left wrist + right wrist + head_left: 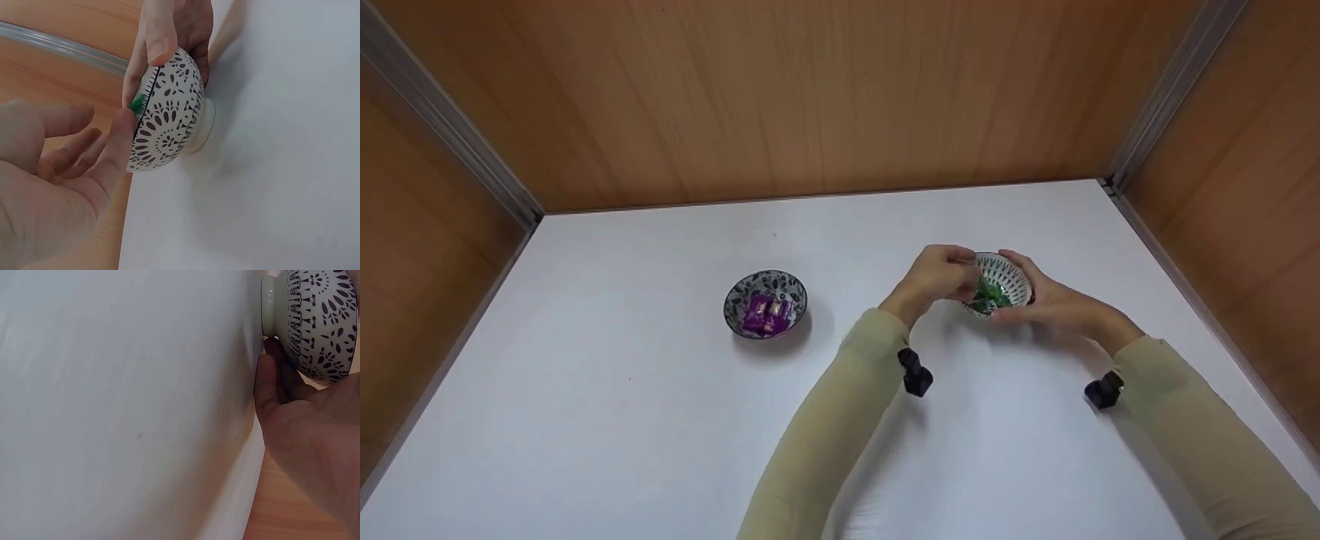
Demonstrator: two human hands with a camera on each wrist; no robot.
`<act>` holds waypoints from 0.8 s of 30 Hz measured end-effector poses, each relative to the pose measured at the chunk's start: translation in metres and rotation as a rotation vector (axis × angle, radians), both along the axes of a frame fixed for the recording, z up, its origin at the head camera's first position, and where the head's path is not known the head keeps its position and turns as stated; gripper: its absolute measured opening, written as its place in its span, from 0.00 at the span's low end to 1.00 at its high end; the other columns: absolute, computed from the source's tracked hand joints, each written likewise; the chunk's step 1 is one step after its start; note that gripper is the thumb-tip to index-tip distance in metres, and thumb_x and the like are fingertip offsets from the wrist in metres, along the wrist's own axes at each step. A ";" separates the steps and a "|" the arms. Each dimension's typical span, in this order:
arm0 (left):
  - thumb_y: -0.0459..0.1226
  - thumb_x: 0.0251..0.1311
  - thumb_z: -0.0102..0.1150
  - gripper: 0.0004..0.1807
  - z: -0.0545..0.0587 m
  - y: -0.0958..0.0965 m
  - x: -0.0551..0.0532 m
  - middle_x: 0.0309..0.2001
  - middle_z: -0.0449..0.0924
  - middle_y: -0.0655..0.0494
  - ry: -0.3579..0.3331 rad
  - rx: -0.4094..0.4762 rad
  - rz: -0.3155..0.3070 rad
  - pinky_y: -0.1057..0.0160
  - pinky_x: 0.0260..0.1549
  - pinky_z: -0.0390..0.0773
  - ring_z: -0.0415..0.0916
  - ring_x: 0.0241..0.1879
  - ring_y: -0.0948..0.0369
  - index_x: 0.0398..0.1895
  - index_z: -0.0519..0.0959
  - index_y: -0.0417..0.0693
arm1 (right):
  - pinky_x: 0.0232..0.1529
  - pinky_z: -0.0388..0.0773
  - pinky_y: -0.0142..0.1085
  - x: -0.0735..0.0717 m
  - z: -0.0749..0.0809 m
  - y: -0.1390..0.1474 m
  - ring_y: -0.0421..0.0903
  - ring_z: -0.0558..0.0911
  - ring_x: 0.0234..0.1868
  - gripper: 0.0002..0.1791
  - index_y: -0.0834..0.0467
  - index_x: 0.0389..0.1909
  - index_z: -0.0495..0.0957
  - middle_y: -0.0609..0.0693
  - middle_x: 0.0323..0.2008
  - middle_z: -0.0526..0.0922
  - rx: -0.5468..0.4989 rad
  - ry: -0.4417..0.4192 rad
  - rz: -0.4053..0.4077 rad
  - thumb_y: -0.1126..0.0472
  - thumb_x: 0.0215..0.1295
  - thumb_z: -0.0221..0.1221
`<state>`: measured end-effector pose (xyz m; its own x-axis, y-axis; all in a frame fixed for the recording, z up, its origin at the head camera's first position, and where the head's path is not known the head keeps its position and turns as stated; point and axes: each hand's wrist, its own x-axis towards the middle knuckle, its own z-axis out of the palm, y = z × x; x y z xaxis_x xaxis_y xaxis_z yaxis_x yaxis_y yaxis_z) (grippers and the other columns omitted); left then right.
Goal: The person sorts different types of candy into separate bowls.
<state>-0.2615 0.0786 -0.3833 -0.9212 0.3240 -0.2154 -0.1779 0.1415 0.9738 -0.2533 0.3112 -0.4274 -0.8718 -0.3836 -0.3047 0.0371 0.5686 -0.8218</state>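
Note:
A white bowl with dark patterns [169, 118] stands at the right, several shiny green pieces [990, 295] inside it. My right hand [1054, 304] grips this bowl from the right, thumb on the near side and fingers around the far side. In the right wrist view, its fingertips [270, 374] are beside the bowl's foot. My left hand [941, 276] is at the bowl's left rim, fingers loosely bent over the opening. The left wrist view shows one of its digits at the rim, near a bit of green, with a gap between the digits.
Left of centre on the white table [585, 420] stands a second bowl, black-and-white patterned [742, 291], holding purple wrapped pieces [767, 315]. Wooden panels [825, 97] with metal corner strips enclose the table at the back and sides. Small black devices [915, 373] sit on both wrists.

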 end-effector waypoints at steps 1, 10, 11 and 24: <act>0.32 0.69 0.61 0.18 0.000 0.001 0.001 0.44 0.80 0.54 -0.002 -0.018 0.004 0.64 0.39 0.86 0.83 0.42 0.57 0.60 0.79 0.39 | 0.70 0.54 0.59 0.001 -0.001 -0.001 0.56 0.57 0.71 0.62 0.34 0.81 0.32 0.54 0.74 0.53 0.009 -0.001 -0.003 0.44 0.61 0.71; 0.33 0.70 0.60 0.16 0.003 0.000 0.007 0.46 0.79 0.55 0.024 -0.079 -0.025 0.67 0.42 0.84 0.80 0.47 0.59 0.58 0.80 0.40 | 0.70 0.53 0.60 0.003 -0.001 -0.006 0.56 0.57 0.71 0.63 0.34 0.81 0.32 0.54 0.75 0.51 0.017 -0.002 -0.013 0.42 0.59 0.71; 0.32 0.70 0.60 0.15 0.002 0.000 0.008 0.46 0.79 0.56 0.027 -0.078 -0.028 0.67 0.42 0.84 0.80 0.47 0.59 0.58 0.80 0.40 | 0.71 0.52 0.61 0.002 -0.002 -0.006 0.56 0.56 0.71 0.63 0.35 0.81 0.32 0.53 0.75 0.51 0.016 -0.003 -0.012 0.42 0.60 0.71; 0.33 0.68 0.63 0.15 -0.005 -0.009 0.015 0.44 0.79 0.58 0.091 -0.008 -0.100 0.67 0.44 0.82 0.77 0.44 0.63 0.56 0.81 0.41 | 0.71 0.52 0.59 0.005 0.005 -0.006 0.56 0.54 0.73 0.61 0.36 0.81 0.33 0.53 0.76 0.50 -0.005 0.010 -0.001 0.45 0.62 0.70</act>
<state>-0.2463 0.0697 -0.3887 -0.9001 0.4139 -0.1359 -0.0739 0.1624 0.9839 -0.2487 0.3057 -0.4219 -0.8750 -0.3844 -0.2942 0.0293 0.5644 -0.8249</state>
